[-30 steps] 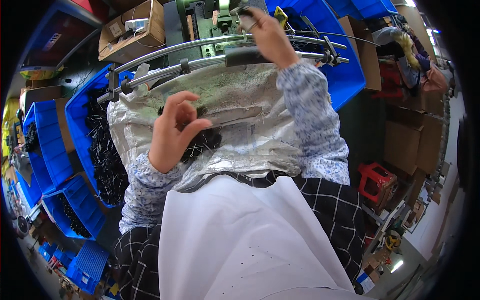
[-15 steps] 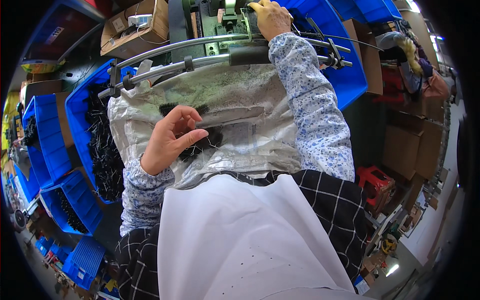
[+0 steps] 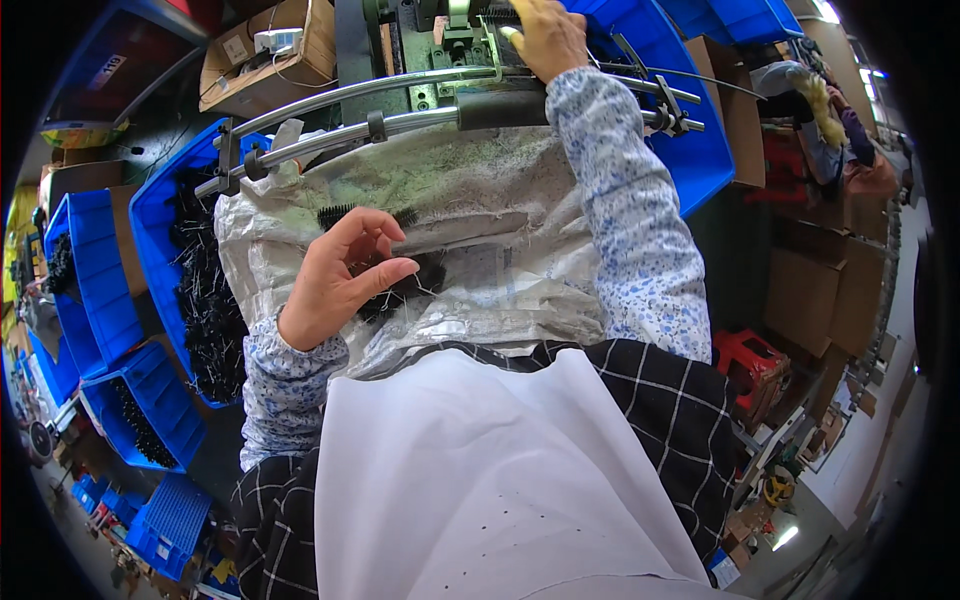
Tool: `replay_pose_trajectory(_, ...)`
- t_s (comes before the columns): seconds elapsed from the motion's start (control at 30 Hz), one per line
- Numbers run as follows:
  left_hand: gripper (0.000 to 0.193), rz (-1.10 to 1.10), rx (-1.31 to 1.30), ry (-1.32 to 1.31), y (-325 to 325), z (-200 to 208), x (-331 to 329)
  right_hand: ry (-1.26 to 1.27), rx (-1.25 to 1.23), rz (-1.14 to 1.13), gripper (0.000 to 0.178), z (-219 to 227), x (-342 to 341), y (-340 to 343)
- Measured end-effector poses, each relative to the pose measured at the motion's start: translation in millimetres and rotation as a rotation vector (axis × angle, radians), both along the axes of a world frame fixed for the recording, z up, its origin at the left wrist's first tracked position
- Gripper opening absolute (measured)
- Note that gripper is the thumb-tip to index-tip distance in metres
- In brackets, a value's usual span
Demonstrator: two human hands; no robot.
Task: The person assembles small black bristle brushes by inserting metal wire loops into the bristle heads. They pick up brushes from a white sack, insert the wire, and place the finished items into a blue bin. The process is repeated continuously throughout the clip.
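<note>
My left hand (image 3: 340,280) hovers over the grey-white sheet (image 3: 490,215) across my lap. Its fingers are loosely curled, with the thumb apart from the index finger and nothing visible between them. Just beyond it lies a black bristled strip (image 3: 335,214), partly hidden by the fingers. A patch of loose black bristly pieces (image 3: 425,275) shows beside the thumb. My right hand (image 3: 552,40), with yellow-covered fingertips, reaches to the green metal machine (image 3: 425,95) at the far edge. Its thumb and index finger are apart, near a dark bristled piece (image 3: 497,13) on the machine.
Curved metal rails (image 3: 350,135) run between me and the machine. A blue bin (image 3: 160,235) of black bristly pieces stands left; another blue bin (image 3: 690,150) is at right. A cardboard box (image 3: 270,60) sits far left. Another person (image 3: 825,120) works at far right.
My right hand has drawn slightly to the right, and its thumb has come away from the machine's bristled piece. My left hand is almost unmoved.
</note>
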State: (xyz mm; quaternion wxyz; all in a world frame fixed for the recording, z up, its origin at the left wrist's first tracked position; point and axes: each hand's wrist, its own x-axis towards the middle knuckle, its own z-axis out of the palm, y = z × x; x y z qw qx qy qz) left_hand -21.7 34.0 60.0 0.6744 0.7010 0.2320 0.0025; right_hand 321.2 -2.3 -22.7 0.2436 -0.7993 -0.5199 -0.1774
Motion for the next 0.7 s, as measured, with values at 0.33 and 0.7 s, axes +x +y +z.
replay_pose_trajectory(0.33,0.029,0.031,-0.007,-0.086,12,6,2,0.161,-0.092,-0.245,0.032,-27,6,-7)
replay_pose_trajectory(0.7,0.027,0.082,-0.040,-0.166,16,11,2,0.010,-0.131,-0.224,0.016,-23,-39,36)
